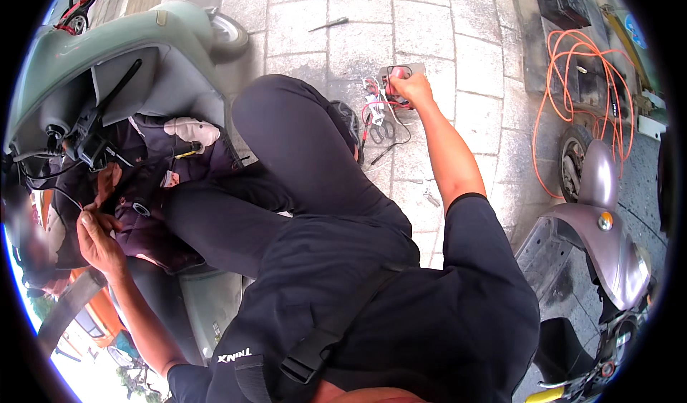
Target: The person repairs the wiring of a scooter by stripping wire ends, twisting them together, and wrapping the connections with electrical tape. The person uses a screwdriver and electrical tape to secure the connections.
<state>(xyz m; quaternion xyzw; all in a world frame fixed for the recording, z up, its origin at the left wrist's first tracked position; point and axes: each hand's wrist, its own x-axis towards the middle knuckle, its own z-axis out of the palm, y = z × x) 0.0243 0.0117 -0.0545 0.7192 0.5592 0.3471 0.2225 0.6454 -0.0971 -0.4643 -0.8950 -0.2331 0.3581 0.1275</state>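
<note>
Black cloth of your shirt (458, 317) lies nearest, crossed by a strap with a dark buckle (306, 354). Your left hand (102, 242) is at the near left, thumb and fingertips closed together on a thin wire (70, 200) by the handlebar cables of a pale green scooter (86, 32). Your right hand (411, 88) reaches to the far middle, well apart from the left, fingers bent over a red object (396, 81) at a grey box (417, 69) on the paving (300, 9); whether they clamp it or only rest on it, you cannot tell from here.

To do this well, pinch the wire close to its end without tugging, steady your stretched right arm, and mind the loose red and white cables (376, 111) just beside that hand.

At the left, near your pinch, is another person's hand (109, 181); leave it room. Farther out lie a screwdriver (330, 24), and at the right an orange cord (538, 127) and a greyish-purple scooter (601, 174).
</note>
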